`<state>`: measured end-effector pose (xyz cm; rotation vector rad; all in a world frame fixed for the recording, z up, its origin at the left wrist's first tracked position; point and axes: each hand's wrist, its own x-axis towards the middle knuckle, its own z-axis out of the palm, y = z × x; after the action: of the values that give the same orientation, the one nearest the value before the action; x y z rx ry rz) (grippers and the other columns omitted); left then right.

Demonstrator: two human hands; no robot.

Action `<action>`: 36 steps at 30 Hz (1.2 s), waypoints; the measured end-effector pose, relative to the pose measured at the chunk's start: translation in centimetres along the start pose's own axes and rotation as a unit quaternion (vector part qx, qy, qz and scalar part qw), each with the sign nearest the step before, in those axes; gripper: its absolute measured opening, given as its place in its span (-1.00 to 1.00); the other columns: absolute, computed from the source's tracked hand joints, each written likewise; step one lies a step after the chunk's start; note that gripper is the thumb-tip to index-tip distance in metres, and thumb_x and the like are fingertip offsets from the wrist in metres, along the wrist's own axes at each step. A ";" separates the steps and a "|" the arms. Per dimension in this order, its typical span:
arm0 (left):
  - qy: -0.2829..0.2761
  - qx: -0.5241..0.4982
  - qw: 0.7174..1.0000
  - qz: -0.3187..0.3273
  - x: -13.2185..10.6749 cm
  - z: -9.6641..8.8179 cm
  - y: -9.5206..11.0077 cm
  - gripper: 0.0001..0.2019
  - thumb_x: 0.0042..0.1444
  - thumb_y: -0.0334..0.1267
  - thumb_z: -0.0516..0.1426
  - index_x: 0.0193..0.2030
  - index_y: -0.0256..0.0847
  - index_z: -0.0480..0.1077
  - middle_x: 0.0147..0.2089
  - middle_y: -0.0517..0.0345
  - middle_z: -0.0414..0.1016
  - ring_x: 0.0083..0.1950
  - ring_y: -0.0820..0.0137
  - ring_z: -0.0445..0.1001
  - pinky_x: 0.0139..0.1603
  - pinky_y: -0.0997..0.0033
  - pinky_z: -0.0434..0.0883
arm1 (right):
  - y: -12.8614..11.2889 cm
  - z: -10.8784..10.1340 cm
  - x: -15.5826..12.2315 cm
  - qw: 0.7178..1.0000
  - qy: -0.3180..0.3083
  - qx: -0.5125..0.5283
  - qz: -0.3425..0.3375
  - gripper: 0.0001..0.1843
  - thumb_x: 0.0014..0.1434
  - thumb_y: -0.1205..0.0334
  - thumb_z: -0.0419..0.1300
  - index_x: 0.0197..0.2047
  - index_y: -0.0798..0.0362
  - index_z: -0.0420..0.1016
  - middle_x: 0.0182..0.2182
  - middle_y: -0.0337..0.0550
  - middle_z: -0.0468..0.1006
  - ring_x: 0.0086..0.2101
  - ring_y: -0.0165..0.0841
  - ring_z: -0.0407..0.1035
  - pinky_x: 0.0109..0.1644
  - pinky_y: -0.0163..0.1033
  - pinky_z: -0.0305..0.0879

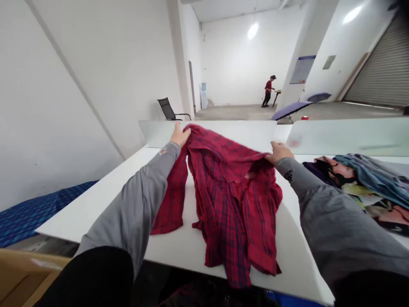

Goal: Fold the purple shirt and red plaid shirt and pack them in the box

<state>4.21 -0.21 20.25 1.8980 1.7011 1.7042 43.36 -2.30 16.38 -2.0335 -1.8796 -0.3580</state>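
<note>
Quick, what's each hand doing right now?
Left hand: closed, holding the red plaid shirt by its raised edge.
Right hand: closed, holding the same shirt farther along that edge.

No legible txt; poster [303,69] & R sleeve logo [289,175] unclear.

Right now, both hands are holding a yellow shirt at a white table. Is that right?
No, the shirt isn't yellow: the head view shows red with dark checks. The left hand and right hand do hold it at a white table.

Tbl [108,192]: shirt [220,183] (pt. held), clothes pile [373,187].
</note>
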 end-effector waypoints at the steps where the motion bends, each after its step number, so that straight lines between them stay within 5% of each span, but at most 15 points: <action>1: -0.032 0.019 0.999 -0.003 -2.3 0.7 -0.9 -0.66 0.00 -0.29 0.18 -0.05 -0.30 0.34 -0.07 -0.10 0.46 -0.03 0.24 0.42 0.06 0.23 0.33 | 0.4 1.3 -1.3 1.000 -0.023 0.004 -0.016 -0.41 0.10 0.14 0.19 0.19 0.18 0.33 0.02 0.24 0.42 -0.16 -0.13 0.41 -0.18 -0.15 0.27; 4: -0.155 0.081 0.984 0.019 -10.6 0.0 -3.3 -0.86 0.10 -0.18 0.12 -0.30 -0.20 0.38 -0.21 0.04 0.48 -0.11 0.29 0.43 0.01 0.31 0.32 | 2.0 3.9 -7.4 0.992 -0.082 0.059 -0.077 -0.51 0.13 0.02 0.16 0.04 0.14 0.47 -0.18 0.07 0.54 -0.25 -0.17 0.44 -0.19 -0.14 0.30; 10: -0.296 0.217 0.929 -0.038 -24.4 -3.9 -3.6 -0.61 0.28 0.05 -0.08 -0.41 -0.15 0.29 -0.44 0.17 0.38 -0.39 0.35 0.41 -0.32 0.39 0.23 | 2.2 5.4 -20.2 0.936 -0.176 0.270 -0.142 -0.45 0.05 -0.09 0.19 0.03 0.05 0.47 -0.56 -0.26 0.44 -0.55 -0.33 0.33 -0.46 -0.23 0.25; 15: -0.378 0.181 0.908 0.001 -28.6 -2.7 -1.3 -0.87 0.17 -0.17 0.07 -0.34 -0.15 0.31 -0.29 0.12 0.45 -0.25 0.31 0.43 -0.25 0.37 0.25 | 0.8 5.5 -22.6 0.889 -0.205 0.401 -0.084 -0.65 0.02 0.03 0.14 -0.19 0.05 0.49 -0.54 -0.25 0.43 -0.56 -0.37 0.31 -0.47 -0.24 0.28; 18: -0.385 0.122 0.914 -0.034 -28.7 -3.4 -1.0 -0.87 0.15 -0.23 0.05 -0.41 -0.15 0.27 -0.39 0.18 0.40 -0.31 0.34 0.39 -0.26 0.37 0.25 | 3.5 4.1 -21.2 0.873 -0.204 0.442 -0.034 -0.64 0.05 -0.06 0.13 -0.23 0.03 0.49 -0.55 -0.22 0.45 -0.58 -0.35 0.33 -0.53 -0.23 0.27; 20: -0.354 0.057 0.931 -0.074 -28.1 -5.5 -1.3 -0.82 0.17 -0.16 0.04 -0.43 -0.15 0.26 -0.44 0.23 0.36 -0.36 0.37 0.35 -0.28 0.39 0.26 | 7.4 2.9 -19.8 0.918 -0.111 0.379 -0.021 -0.73 0.06 -0.02 0.12 -0.28 -0.05 0.49 -0.56 -0.20 0.47 -0.56 -0.28 0.36 -0.50 -0.18 0.28; 22: -0.284 0.007 0.953 -0.102 -27.5 -8.4 -1.9 -0.79 0.17 -0.10 0.05 -0.41 -0.15 0.29 -0.44 0.25 0.34 -0.37 0.39 0.33 -0.28 0.41 0.27 | 11.8 1.9 -18.6 0.969 0.071 0.238 -0.001 -0.84 0.02 0.06 0.12 -0.35 -0.15 0.49 -0.54 -0.17 0.48 -0.53 -0.18 0.38 -0.51 -0.11 0.22; 25: -0.126 -0.016 0.979 -0.160 -27.4 -12.6 -2.9 -0.77 0.15 -0.06 0.08 -0.40 -0.15 0.32 -0.46 0.28 0.30 -0.39 0.41 0.27 -0.35 0.44 0.23 | 15.3 1.1 -18.4 0.959 0.277 0.035 0.037 -0.90 -0.05 0.12 0.12 -0.47 -0.13 0.45 -0.53 -0.06 0.47 -0.57 -0.07 0.34 -0.61 -0.09 0.04; 27: -0.062 -0.032 0.978 -0.197 -28.1 -14.1 -3.3 -0.77 0.13 -0.06 0.11 -0.41 -0.14 0.32 -0.49 0.30 0.26 -0.43 0.43 0.23 -0.40 0.45 0.20 | 13.6 1.0 -19.7 0.964 0.261 0.041 -0.009 -0.87 0.03 0.10 0.13 -0.41 -0.08 0.47 -0.44 -0.02 0.50 -0.52 -0.09 0.38 -0.58 -0.09 0.13; 29: -0.054 -0.068 0.970 -0.227 -29.1 -14.3 -3.5 -0.76 0.10 -0.04 0.14 -0.42 -0.14 0.31 -0.50 0.31 0.26 -0.44 0.43 0.23 -0.41 0.45 0.21 | 9.0 1.2 -22.0 0.972 0.147 0.150 -0.105 -0.77 0.15 0.06 0.13 -0.20 -0.02 0.49 -0.29 -0.01 0.52 -0.38 -0.16 0.45 -0.42 -0.10 0.35; 32: -0.066 -0.148 0.945 -0.283 -30.2 -13.4 -3.1 -0.71 0.04 0.03 0.18 -0.41 -0.14 0.29 -0.50 0.30 0.30 -0.45 0.42 0.28 -0.42 0.45 0.27 | 0.6 2.2 -25.6 0.936 -0.029 0.272 -0.222 -0.55 0.15 0.07 0.18 0.10 -0.02 0.38 -0.04 0.00 0.49 -0.13 -0.17 0.46 -0.17 -0.11 0.46; 34: -0.051 -0.192 0.930 -0.310 -30.4 -13.1 -2.7 -0.68 -0.01 0.04 0.22 -0.38 -0.15 0.28 -0.49 0.30 0.33 -0.46 0.44 0.30 -0.43 0.46 0.29 | -3.1 3.2 -26.9 0.920 -0.079 0.291 -0.252 -0.52 0.13 0.15 0.17 0.13 -0.01 0.38 0.01 0.01 0.45 -0.05 -0.15 0.42 -0.02 -0.06 0.43; 36: -0.026 -0.219 0.921 -0.320 -30.2 -13.5 -2.2 -0.66 -0.07 0.00 0.27 -0.34 -0.15 0.28 -0.48 0.32 0.34 -0.47 0.47 0.31 -0.44 0.49 0.28 | -4.2 3.7 -27.2 0.909 -0.100 0.326 -0.241 -0.62 0.13 0.26 0.10 0.03 0.01 0.45 -0.08 -0.01 0.48 -0.11 -0.19 0.44 -0.01 -0.07 0.42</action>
<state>-0.03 -29.01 4.41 1.0267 1.5099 1.5565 36.62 -25.13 2.15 -1.1929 -2.2185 0.3498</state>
